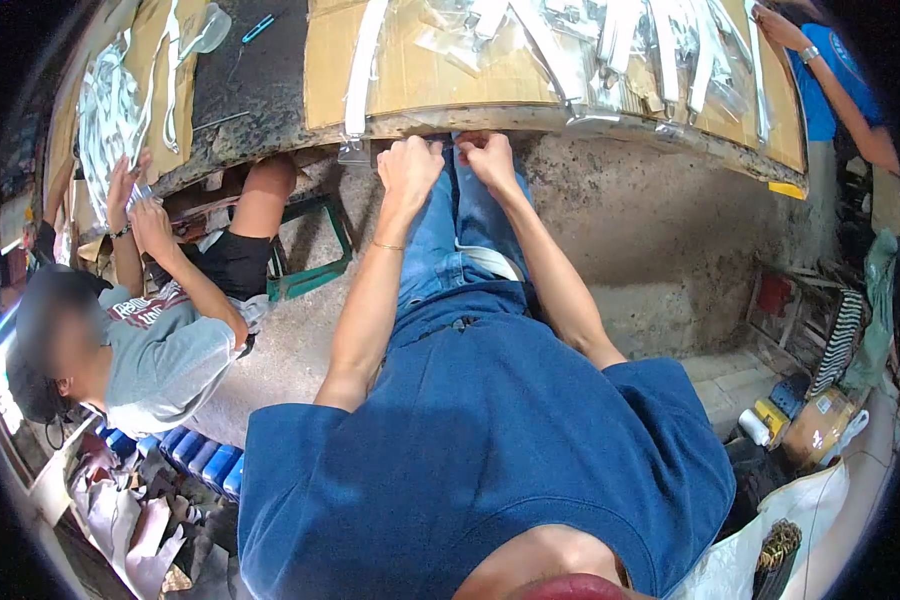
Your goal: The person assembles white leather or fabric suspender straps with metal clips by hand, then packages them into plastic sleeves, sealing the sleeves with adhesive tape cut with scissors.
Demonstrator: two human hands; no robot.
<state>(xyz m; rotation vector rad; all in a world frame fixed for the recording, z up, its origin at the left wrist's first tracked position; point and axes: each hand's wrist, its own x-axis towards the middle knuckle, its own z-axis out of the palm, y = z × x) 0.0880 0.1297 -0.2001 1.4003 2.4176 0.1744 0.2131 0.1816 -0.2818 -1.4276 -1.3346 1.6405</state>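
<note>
My left hand [410, 168] is closed, knuckles up, just below the table's front edge and above my jeans. Beside it, a small gap away, my right hand [487, 160] has its fingers curled in a pinch. Whatever the fingertips hold is too small or hidden to make out. A white strap [490, 261] lies across my lap below the hands. On the table just beyond my left hand, a long white strap [363, 75] runs to the edge, with a clear plastic sleeve [354, 152] hanging over it.
Cardboard [450, 85] covers the table, bearing several white straps [620, 45] and clear plastic sleeves. A blue tool [258, 28] lies at the back left. A co-worker [170, 340] sits at left handling straps; another person's arm [850, 95] reaches in at right. Boxes [820, 425] stand lower right.
</note>
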